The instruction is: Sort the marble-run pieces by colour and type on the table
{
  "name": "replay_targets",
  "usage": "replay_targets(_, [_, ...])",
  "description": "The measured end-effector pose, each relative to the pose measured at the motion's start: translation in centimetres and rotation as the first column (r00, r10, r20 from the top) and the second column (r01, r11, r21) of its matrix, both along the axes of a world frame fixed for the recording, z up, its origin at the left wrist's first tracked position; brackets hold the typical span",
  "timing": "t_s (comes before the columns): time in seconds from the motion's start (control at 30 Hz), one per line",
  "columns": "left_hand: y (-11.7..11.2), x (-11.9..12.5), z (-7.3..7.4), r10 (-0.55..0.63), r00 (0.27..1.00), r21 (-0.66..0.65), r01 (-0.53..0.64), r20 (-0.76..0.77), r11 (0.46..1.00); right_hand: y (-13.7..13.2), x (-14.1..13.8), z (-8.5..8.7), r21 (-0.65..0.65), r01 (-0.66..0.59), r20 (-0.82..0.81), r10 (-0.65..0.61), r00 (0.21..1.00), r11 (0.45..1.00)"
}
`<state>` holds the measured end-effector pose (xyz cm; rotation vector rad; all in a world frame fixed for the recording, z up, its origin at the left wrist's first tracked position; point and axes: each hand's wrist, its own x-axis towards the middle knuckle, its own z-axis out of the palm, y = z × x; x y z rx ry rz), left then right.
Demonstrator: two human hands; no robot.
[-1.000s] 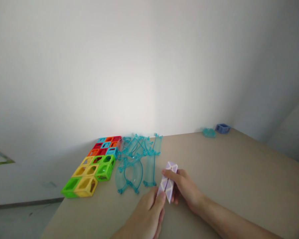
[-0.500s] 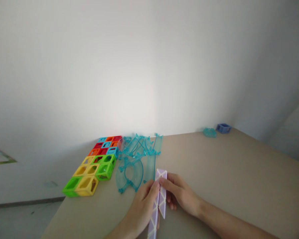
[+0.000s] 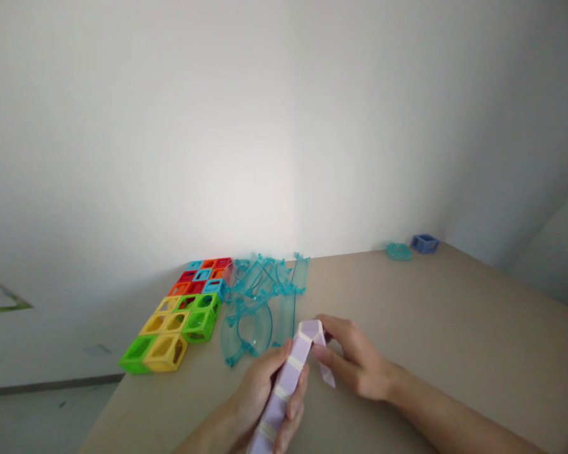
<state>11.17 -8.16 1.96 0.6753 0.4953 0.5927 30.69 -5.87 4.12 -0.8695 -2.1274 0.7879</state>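
Note:
A lilac twisty snake puzzle [image 3: 291, 373] with white seams slants up from the bottom edge of the head view. It bends at its far end, and a short end piece hangs down on the right side. Wrapped around the long straight part is my left hand [image 3: 255, 384], closed with its fingers curled underneath. My right hand [image 3: 355, 362] pinches the short bent end between thumb and fingers. The puzzle's lower end runs out of the picture.
Red, orange, blue, yellow and green block frames [image 3: 175, 323] stand in rows at the table's left. Teal transparent track pieces [image 3: 260, 284] lie beside them. At the back right sit a teal piece [image 3: 398, 252] and a blue block [image 3: 425, 244], near the wall [image 3: 265, 126].
The puzzle has turned so its seamed lilac faces point up. Its short end has swung away from the long part, to the right, with my right hand on it.

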Motion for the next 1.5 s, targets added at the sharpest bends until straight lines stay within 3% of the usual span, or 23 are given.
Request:
replay_targets(0.13, [0.7,-0.9,0.0,-0.104,0.988,-0.032,0.108,0.117,0.994,0.0,0.0,-0.2,0.021,-0.042,-0.041,0.043,0.998,0.999])
replay_targets(0.3, [0.7,-1.4,0.3,-0.231,0.962,-0.040,0.239,0.149,0.970,0.6,0.6,0.0,0.086,-0.152,-0.058,0.157,0.986,0.985])
replay_targets(0.4, [0.7,-1.4,0.3,-0.264,0.955,-0.076,0.275,0.133,0.958,0.9,0.9,-0.1,0.154,-0.151,-0.042,0.159,0.986,0.977])
replay_targets(0.5, [0.6,-1.1,0.3,-0.202,0.978,-0.132,0.207,0.052,0.969,1.1,0.9,-0.6,0.206,-0.103,-0.048,0.116,0.992,0.973])
replay_targets(0.6, [0.2,-0.4,0.5,-0.026,0.997,-0.162,0.013,-0.079,0.987,1.3,0.7,-0.9,0.194,-0.083,-0.043,0.093,0.995,0.978])
replay_targets(0.7, [-0.4,0.7,0.7,0.178,0.973,-0.076,-0.191,-0.149,0.979,1.2,0.5,-0.7,0.157,-0.064,0.004,0.064,0.998,0.986])
replay_targets(0.77, [-0.8,1.3,0.8,0.258,0.950,0.023,-0.258,-0.176,0.966,1.1,0.3,-0.6,0.141,-0.058,0.042,0.053,0.998,0.988])
replay_targets(0.87, [-1.4,1.8,0.8,0.238,0.941,0.074,-0.227,-0.239,0.971,0.7,0.0,-0.5,0.113,-0.059,0.066,0.051,0.997,0.992])
replay_targets(1.1, [-1.3,1.4,0.8,0.156,0.963,0.117,-0.133,-0.221,0.984,0.3,-0.2,0.0,0.054,-0.047,0.048,0.044,0.998,0.997])
replay_targets(1.27, [-1.1,2.3,0.0,0.350,0.811,0.226,-0.274,-0.469,0.935,0.0,-0.7,-0.1,0.061,-0.055,0.232,0.040,0.972,0.997])
replay_targets(1.33, [-1.2,2.5,-0.1,0.356,0.780,0.235,-0.272,-0.514,0.933,-0.4,-0.9,-0.2,0.063,-0.042,0.278,0.023,0.960,0.997])
replay_targets(1.5, [-1.3,2.0,0.5,0.246,0.889,0.137,-0.209,-0.386,0.968,-0.8,-1.1,0.0,0.031,-0.045,0.237,0.037,0.971,0.998])
